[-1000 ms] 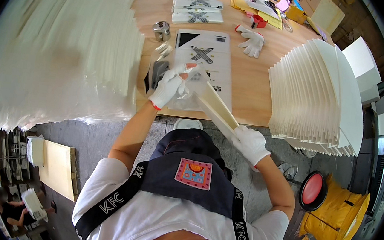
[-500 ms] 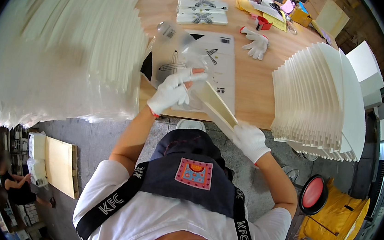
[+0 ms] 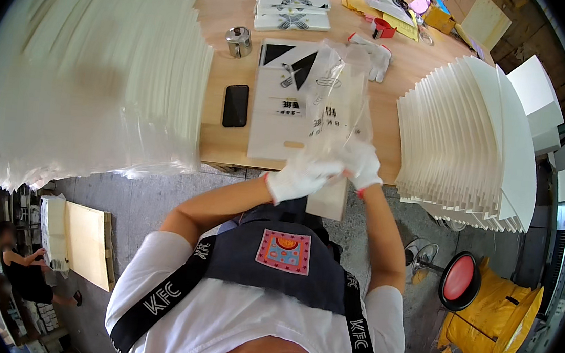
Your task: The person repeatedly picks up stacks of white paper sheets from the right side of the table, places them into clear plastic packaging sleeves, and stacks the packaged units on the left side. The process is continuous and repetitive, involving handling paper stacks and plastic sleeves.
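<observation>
A clear plastic bag (image 3: 337, 93) with black printing stands out over the table's front edge, partly around a thick cream-white paper pad (image 3: 326, 202). The pad's lower end sticks out of the bag toward me. My left hand (image 3: 304, 178), in a white glove with bare fingertips, closes on the bag's near edge. Beside it my right hand (image 3: 362, 165), gloved too, wraps around the bag and pad from the right. Blur hides the exact finger positions. Underneath lies a flat pile of printed plastic bags (image 3: 274, 131).
Tall stacks of white sheets stand left (image 3: 102, 71) and right (image 3: 456, 139). A black phone (image 3: 235, 106), metal cup (image 3: 239, 41), folded bag packs (image 3: 293, 13), spare glove (image 3: 374, 57) and red tape dispenser (image 3: 382, 28) lie on the table. A round red-topped stool (image 3: 459, 282) stands right.
The pad has swung from slanted to nearly upright and is now partly in the bag. Both hands have come together. The phone and cup, hidden before, now show.
</observation>
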`<state>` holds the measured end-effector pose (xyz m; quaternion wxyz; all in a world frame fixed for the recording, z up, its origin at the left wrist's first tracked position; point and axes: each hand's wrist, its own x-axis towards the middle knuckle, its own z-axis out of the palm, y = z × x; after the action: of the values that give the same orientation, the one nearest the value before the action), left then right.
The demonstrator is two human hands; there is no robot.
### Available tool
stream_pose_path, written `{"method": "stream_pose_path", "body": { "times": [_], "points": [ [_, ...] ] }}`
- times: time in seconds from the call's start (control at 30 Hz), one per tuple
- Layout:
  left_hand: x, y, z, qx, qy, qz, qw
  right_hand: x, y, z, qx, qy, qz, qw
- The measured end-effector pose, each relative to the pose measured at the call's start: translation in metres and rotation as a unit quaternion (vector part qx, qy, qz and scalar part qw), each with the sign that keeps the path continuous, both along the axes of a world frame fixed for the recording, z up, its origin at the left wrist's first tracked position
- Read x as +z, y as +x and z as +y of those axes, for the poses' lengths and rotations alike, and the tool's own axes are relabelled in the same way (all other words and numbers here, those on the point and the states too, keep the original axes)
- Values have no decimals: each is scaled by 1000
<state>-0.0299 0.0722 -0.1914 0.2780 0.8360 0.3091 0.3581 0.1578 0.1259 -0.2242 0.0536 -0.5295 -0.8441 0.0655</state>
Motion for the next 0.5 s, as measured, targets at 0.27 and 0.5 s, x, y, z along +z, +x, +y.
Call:
{"method": "stream_pose_path", "body": {
  "times": [0.27, 0.5],
  "points": [
    [0, 45, 18, 6, 14, 22, 1000, 3, -55, -40, -212, -14, 132, 968],
    [-85, -20, -26, 42, -99, 111, 988, -34, -33, -105, -146, 290, 130, 937]
  ]
}}
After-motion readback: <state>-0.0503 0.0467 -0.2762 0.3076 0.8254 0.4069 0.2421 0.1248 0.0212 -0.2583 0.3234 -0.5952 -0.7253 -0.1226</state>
